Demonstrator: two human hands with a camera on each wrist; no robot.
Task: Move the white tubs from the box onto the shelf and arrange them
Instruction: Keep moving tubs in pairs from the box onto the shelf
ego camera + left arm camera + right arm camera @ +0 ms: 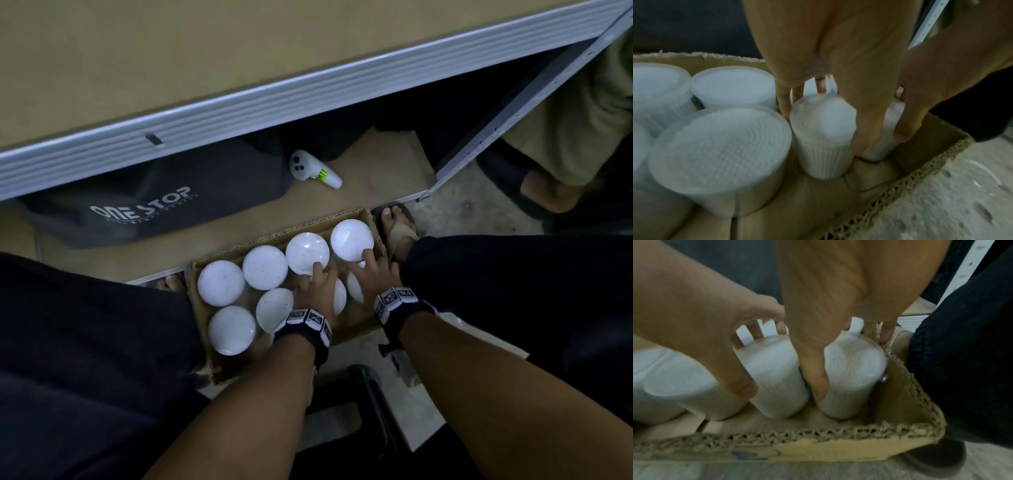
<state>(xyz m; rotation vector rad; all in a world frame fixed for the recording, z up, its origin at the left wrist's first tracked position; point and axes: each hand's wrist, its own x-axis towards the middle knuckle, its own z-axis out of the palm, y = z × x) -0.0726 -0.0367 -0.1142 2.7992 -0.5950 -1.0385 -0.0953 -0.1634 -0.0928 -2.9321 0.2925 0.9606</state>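
From above, your left hand [317, 291] and right hand [371, 274] each cover a white tub [340, 296] at the right end of the box [371, 325] on the floor. Only the wrist views show each grip closed around its tub [849, 369], thumb on the near side.

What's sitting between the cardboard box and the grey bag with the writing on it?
Nothing: in the head view only bare brown board separates the box from the grey bag.

Two tubs [346, 291] seemingly half-hidden under hands [317, 291]
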